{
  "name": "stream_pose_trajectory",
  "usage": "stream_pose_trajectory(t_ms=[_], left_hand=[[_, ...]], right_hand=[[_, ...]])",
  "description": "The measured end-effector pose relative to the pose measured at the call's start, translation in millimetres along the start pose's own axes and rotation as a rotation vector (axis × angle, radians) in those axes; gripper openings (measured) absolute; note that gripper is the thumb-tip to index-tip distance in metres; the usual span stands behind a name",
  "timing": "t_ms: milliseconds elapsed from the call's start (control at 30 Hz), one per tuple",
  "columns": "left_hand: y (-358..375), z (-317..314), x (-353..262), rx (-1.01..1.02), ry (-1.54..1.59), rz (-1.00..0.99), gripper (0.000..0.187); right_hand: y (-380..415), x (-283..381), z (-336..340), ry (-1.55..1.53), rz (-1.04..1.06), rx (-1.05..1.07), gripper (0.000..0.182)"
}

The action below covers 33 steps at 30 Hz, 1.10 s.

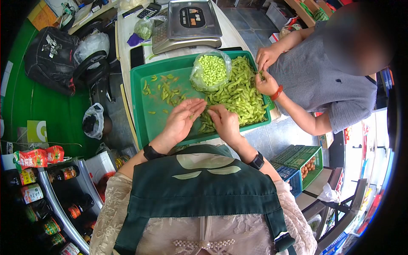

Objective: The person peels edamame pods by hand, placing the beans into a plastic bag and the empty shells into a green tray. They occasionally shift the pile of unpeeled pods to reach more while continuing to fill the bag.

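Observation:
Over the front of a green tray (140, 108), my left hand (180, 121) is held palm up, its fingers stretched toward my right hand. My right hand (226, 123) is pinched, fingertips close to the left fingers; whatever is between them is too small to make out. Green soybean pods (244, 100) are heaped on the tray's right side, just beyond my right hand. A clear plastic bag of shelled green soybeans (212, 70) stands among them. Loose empty-looking pods (170, 93) lie on the tray's left side.
Across the right edge, another person in a grey shirt (306, 80) holds both hands (265, 72) together above the pods. A scale (193, 25) and calculator (149, 10) sit behind the tray. A black backpack (53, 59) is at left; crates (297, 163) stand at lower right.

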<state>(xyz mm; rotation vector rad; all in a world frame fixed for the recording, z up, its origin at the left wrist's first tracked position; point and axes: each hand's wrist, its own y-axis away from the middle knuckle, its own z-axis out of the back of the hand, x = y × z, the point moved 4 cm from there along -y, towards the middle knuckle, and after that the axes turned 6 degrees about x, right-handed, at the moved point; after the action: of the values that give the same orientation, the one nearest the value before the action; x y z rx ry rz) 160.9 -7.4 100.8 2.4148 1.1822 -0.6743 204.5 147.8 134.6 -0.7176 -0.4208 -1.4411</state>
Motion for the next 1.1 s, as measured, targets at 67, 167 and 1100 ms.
stream_pose_trajectory(t_ms=[67, 167, 1100], left_hand=[[0, -8, -3, 0.059, 0.010, -0.026, 0.035], [-1, -19, -5, 0.080, 0.033, -0.026, 0.039], [10, -18, 5, 0.162, -0.341, 0.319, 0.016]], right_hand=[[0, 24, 3, -0.119, 0.152, 0.063, 0.015], [-2, 38, 3, -0.181, 0.192, 0.131, 0.024], [9, 16, 7, -0.126, 0.219, 0.033, 0.017]])
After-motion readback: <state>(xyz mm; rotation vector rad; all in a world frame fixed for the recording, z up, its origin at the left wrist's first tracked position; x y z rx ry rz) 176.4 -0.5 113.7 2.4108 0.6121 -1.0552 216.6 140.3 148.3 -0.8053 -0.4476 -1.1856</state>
